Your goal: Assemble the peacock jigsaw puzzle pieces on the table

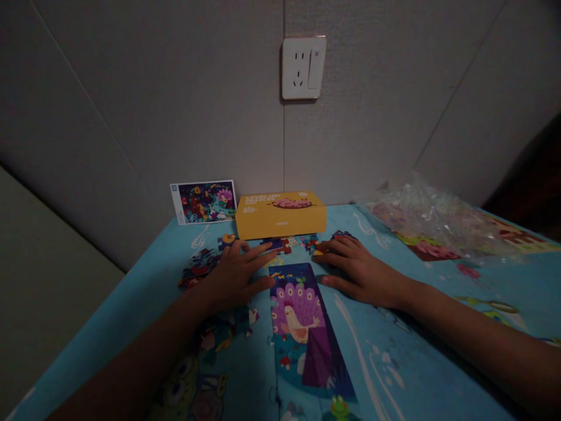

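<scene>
Between my hands lies a joined strip of jigsaw puzzle (295, 316) with a purple peacock-like bird on it. My left hand (239, 272) rests spread at its upper left, thumb by the strip's edge, fingers over loose puzzle pieces. On the strip's other side, my right hand (357, 269) lies with fingers apart, its fingertips at some small puzzle pieces (310, 242). A heap of loose pieces (199, 266) sits left of my left hand, partly hidden by it. More pieces (225, 336) lie under my left forearm.
A yellow puzzle box (280, 216) stands at the back against the wall. A picture card (204, 202) leans to its left. Clear plastic wrapping (438, 216) covers colourful printed sheets at the right. A white socket (304, 68) is on the wall above the blue patterned tabletop (381, 356).
</scene>
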Motion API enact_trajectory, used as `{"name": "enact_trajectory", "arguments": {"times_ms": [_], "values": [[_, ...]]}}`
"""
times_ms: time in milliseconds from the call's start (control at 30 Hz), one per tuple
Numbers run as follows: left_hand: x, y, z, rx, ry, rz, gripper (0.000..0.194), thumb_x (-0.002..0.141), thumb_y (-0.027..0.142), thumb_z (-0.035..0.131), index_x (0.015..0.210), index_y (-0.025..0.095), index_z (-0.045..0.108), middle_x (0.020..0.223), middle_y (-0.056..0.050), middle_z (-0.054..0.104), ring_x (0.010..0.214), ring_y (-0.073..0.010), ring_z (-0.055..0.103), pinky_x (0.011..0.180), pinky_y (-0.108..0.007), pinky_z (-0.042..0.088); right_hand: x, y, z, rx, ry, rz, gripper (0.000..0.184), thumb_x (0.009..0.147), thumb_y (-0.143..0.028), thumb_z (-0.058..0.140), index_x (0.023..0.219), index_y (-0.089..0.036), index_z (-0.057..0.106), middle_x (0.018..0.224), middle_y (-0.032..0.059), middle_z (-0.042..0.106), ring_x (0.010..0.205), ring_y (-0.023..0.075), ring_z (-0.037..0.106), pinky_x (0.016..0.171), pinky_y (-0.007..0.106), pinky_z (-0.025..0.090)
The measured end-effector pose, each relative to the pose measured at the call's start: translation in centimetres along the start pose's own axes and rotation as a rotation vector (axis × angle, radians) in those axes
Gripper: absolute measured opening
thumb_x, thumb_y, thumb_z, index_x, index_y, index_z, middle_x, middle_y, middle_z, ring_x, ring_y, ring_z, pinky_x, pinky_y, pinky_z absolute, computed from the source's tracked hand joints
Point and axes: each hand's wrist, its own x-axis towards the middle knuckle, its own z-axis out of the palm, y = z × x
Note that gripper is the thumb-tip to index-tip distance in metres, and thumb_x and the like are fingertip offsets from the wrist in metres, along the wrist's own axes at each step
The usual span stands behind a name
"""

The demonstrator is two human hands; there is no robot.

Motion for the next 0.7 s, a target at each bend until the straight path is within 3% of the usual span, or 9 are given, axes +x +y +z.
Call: {"name": "enact_trajectory", "arguments": {"times_ms": [233, 433, 567, 700], "values": [[-0.2, -0.1, -0.5, 0.062, 0.065, -0.011, 0.052, 0.099, 0.058, 0.041, 0.137, 0.027, 0.058, 0.143, -0.008, 0.054, 0.12, -0.0351, 0.043, 0.105, -0.055, 0.032, 0.0, 0.0, 0.1, 0.019, 0.016, -0.003, 0.048, 0.098, -0.054, 0.047, 0.124, -0.018, 0.065, 0.129, 0.0174, 0.059, 0.12, 0.0342, 0.052, 0.106, 0.061, 0.035], [-0.1, -0.1, -0.7, 0.056, 0.163, -0.033, 0.05, 0.097, 0.055, 0.047, 0.124, 0.017, 0.064, 0.113, -0.011, 0.066, 0.106, -0.0308, 0.048, 0.1, -0.052, 0.037, 0.0, 0.2, 0.4, 0.008, 0.04, -0.004, 0.049, 0.099, -0.053, 0.047, 0.128, -0.017, 0.063, 0.129, 0.018, 0.059, 0.122, 0.0343, 0.051, 0.105, 0.06, 0.038], [-0.2, -0.4, -0.1, 0.075, 0.223, -0.082, 0.061, 0.097, 0.055, 0.046, 0.144, 0.016, 0.048, 0.137, -0.013, 0.058, 0.115, -0.034, 0.044, 0.101, -0.054, 0.037, 0.0, 0.6, 1.0, -0.05, 0.084, 0.057, 0.057, 0.098, -0.054, 0.046, 0.14, -0.017, 0.054, 0.145, 0.0191, 0.05, 0.137, 0.0398, 0.039, 0.108, 0.063, 0.035], [-0.1, -0.7, 0.0, 0.068, 0.355, -0.102, 0.07, 0.098, 0.059, 0.042, 0.152, 0.015, 0.035, 0.15, -0.014, 0.047, 0.121, -0.036, 0.042, 0.103, -0.054, 0.035, 0.0, 0.8, 1.1, -0.077, 0.099, 0.122, 0.06, 0.098, -0.056, 0.044, 0.144, -0.018, 0.049, 0.146, 0.0181, 0.051, 0.139, 0.0398, 0.039, 0.11, 0.065, 0.032]]}}
